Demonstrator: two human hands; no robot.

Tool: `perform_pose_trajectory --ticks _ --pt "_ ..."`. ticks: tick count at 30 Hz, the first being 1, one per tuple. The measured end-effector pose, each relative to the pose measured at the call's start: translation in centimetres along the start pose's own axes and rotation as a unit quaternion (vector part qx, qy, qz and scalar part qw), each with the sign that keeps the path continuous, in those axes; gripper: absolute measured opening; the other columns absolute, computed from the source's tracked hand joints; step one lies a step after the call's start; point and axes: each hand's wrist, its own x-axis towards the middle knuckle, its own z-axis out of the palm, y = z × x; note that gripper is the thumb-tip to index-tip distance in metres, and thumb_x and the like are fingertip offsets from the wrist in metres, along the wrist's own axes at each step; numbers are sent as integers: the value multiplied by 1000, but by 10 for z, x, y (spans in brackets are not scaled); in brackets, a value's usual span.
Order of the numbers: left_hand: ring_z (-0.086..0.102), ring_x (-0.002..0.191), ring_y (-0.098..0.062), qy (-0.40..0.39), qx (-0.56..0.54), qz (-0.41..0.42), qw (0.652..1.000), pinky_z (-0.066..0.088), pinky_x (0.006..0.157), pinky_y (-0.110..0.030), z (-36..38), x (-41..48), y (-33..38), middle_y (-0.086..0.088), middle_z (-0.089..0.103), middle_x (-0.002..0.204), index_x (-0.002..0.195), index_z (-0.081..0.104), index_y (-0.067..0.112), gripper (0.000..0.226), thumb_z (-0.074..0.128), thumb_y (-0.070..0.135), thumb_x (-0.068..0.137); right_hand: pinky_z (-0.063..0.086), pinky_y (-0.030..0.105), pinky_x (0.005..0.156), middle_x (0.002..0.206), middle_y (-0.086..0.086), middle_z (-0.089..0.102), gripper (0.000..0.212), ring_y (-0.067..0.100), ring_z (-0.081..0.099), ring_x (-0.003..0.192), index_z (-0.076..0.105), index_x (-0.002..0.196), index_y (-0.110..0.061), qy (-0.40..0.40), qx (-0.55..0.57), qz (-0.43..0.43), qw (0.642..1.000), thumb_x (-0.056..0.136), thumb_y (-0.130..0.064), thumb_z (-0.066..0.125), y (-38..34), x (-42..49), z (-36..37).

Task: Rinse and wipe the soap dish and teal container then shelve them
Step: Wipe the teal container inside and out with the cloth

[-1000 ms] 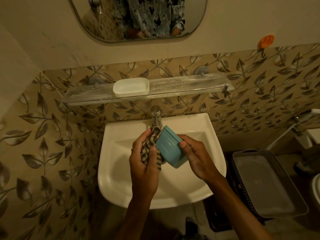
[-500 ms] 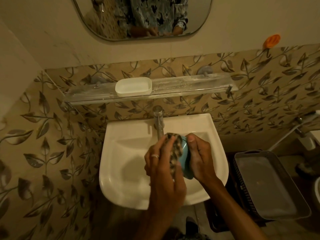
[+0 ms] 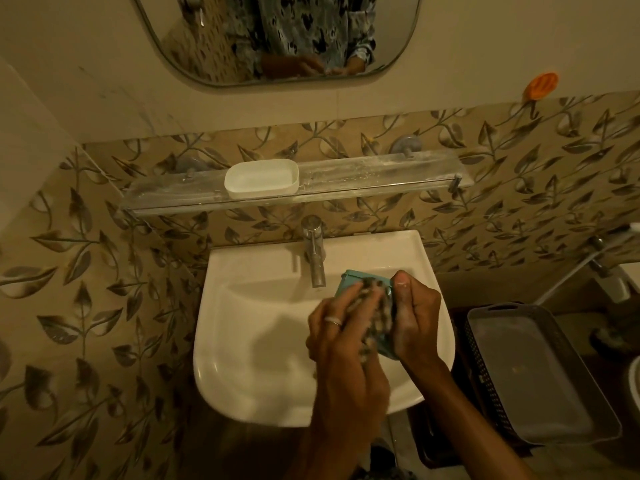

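Over the right half of the white sink (image 3: 249,358) I hold the teal container (image 3: 349,279). My right hand (image 3: 417,320) grips it from the right, thumb on its upper rim. My left hand (image 3: 341,337) holds a patterned cloth (image 3: 375,315) and presses it against the container, covering most of it. Only the container's top edge and a strip at its lower right show. The white soap dish (image 3: 261,178) sits on the glass shelf (image 3: 381,183) above the tap.
A chrome tap (image 3: 313,251) stands just left of the container. A mirror (image 3: 277,36) hangs above the shelf. A grey tray on a dark perforated basket (image 3: 533,375) sits to the right of the sink. An orange hook (image 3: 541,85) is on the wall.
My left hand with the cloth has moved from the container's left side onto its face. The container has turned and both hands have shifted right in the view.
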Motion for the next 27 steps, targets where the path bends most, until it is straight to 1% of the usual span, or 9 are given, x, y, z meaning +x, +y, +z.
perform_pose_trajectory --ticks 3,5,7,13,16,18,20,24,27 --pt "34 130 -9 -17 0 10 1000 33 107 -27 -1 2 -5 15 43 137 131 47 37 56 40 19 79 36 26 41 50 -7 48 44 7 45 44 46 59 -15 -21 8 -7 1000 98 -29 30 3 -2 -6" --pt "40 127 -9 -25 -40 -70 996 40 105 -34 -9 15 -14 10 46 135 128 49 34 54 40 14 78 32 19 43 52 -13 47 37 3 44 45 42 63 -32 -35 0 -23 999 98 -29 30 3 -6 -8" --pt "42 125 -8 -19 -68 -136 988 41 106 -39 -10 20 -20 9 48 133 125 48 36 53 40 8 80 32 21 43 54 -13 47 33 4 45 47 40 66 -38 -38 -5 -28 999 97 -30 30 3 -8 -6" --pt "35 130 -14 -15 9 4 1000 36 103 -29 8 -8 4 16 41 141 135 42 42 60 36 23 78 34 28 39 47 -5 43 37 6 41 41 41 62 -27 -36 6 -28 999 98 -24 31 7 -3 -6" --pt "39 126 -13 -8 -34 -98 995 42 104 -38 1 13 -12 5 44 138 130 41 38 52 38 10 86 28 16 44 49 -11 37 35 1 39 44 37 63 -31 -49 -25 -53 997 97 -24 31 6 -4 -10" --pt "40 125 -11 -13 -59 -185 981 42 106 -40 -1 23 -21 4 44 137 129 44 36 55 41 -2 89 27 16 46 51 -13 38 35 1 39 46 37 63 -27 -52 -30 -40 997 97 -27 30 6 -5 -10" --pt "37 125 -10 -8 -18 -163 986 40 106 -39 3 16 -11 7 42 138 133 45 35 56 40 3 87 28 20 45 50 -12 38 36 4 39 45 37 61 -26 -48 -31 -17 998 96 -29 30 6 -5 -7" --pt "31 131 -13 -31 24 -27 999 30 105 -29 12 -13 12 15 39 142 136 40 43 61 36 24 79 32 21 43 49 -11 40 37 5 38 42 41 61 -25 -50 8 -9 999 96 -26 30 6 -5 -9" --pt "34 129 -13 -42 8 -61 997 36 108 -36 3 2 -3 9 42 140 135 42 36 60 36 19 78 29 19 43 49 -10 40 37 2 38 43 40 60 -25 -48 13 -11 999 96 -27 31 6 -9 -14"
